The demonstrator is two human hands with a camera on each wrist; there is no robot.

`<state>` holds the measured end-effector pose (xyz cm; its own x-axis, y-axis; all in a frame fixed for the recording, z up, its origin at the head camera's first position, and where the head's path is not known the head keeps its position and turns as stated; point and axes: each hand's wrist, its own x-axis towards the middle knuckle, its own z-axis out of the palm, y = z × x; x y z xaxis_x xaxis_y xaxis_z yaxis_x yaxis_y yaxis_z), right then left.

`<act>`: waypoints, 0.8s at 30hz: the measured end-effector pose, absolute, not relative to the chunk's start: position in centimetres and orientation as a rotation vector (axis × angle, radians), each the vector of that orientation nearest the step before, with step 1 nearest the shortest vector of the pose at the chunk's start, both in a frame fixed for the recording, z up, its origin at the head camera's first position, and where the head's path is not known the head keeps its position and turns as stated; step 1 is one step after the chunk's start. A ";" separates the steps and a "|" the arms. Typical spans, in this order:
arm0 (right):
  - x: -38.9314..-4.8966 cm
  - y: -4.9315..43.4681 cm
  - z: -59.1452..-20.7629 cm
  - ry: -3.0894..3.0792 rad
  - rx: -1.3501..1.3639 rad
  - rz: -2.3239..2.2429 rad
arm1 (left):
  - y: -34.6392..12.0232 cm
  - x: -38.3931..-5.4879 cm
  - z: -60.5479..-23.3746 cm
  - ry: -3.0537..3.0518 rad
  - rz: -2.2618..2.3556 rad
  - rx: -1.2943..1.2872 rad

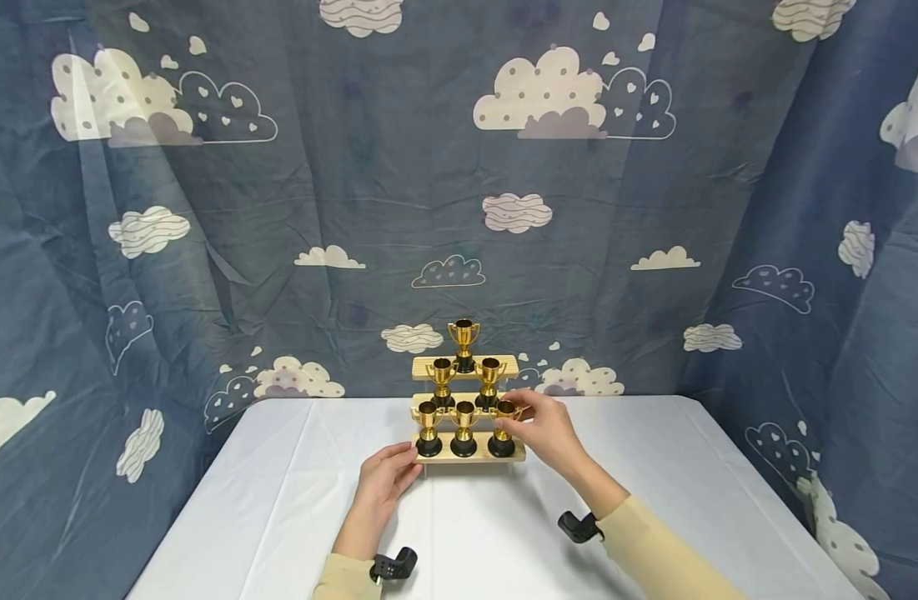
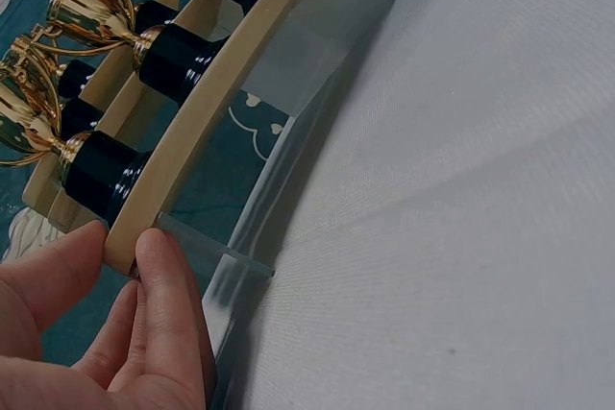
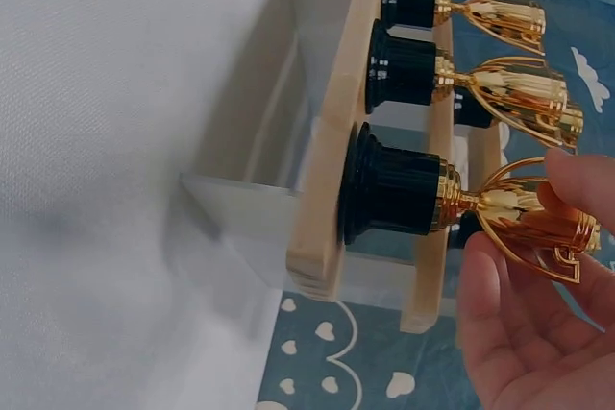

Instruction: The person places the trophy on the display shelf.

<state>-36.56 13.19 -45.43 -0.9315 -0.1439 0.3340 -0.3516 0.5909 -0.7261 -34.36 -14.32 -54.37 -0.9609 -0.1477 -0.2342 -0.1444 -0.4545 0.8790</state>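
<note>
A three-step display stand with pale wooden boards [image 2: 197, 132] and clear supports bears several small gold trophy cups on black bases. Three are along the front board, two on the middle one, and one trophy [image 1: 464, 333] on top. My right hand [image 1: 543, 427] holds the front-row right trophy [image 3: 394, 189] by its gold cup, thumb and fingers on either side. Its black base appears to sit on the board. At the front board's left end, my left hand [image 1: 386, 482] pinches the corner between thumb and fingers, beside the front left trophy [image 2: 101, 175].
A white cloth covers the table [image 1: 278, 500], and the stand is near its back edge. Behind and on both sides hangs a blue curtain [image 1: 398, 217] with cloud prints. Each wrist wears a black camera mount [image 1: 394, 565].
</note>
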 end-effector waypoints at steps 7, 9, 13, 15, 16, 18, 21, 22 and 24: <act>-36.7 13.1 -45.8 -2.575 0.417 1.268 | -14.3 -34.4 -54.2 -1.635 -2.637 0.453; -36.7 13.0 -45.9 -2.576 0.410 1.273 | -14.3 -34.3 -54.2 -1.629 -2.642 0.458; -36.7 13.1 -46.0 -2.580 0.398 1.284 | -14.2 -34.1 -54.1 -1.626 -2.650 0.437; -36.7 13.2 -46.1 -2.576 0.403 1.287 | -14.2 -34.0 -54.1 -1.627 -2.649 0.433; -36.6 13.3 -46.1 -2.573 0.407 1.285 | -14.2 -34.0 -54.1 -1.626 -2.649 0.425; -36.6 13.5 -46.2 -2.564 0.415 1.288 | -14.2 -33.9 -54.1 -1.626 -2.648 0.418; -36.5 13.9 -46.3 -2.562 0.414 1.278 | -14.3 -33.9 -54.2 -1.614 -2.649 0.420; -36.4 14.0 -46.3 -2.565 0.409 1.277 | -14.3 -34.0 -54.3 -1.610 -2.651 0.421; -36.3 14.3 -46.2 -2.572 0.405 1.274 | -14.3 -34.0 -54.3 -1.605 -2.651 0.414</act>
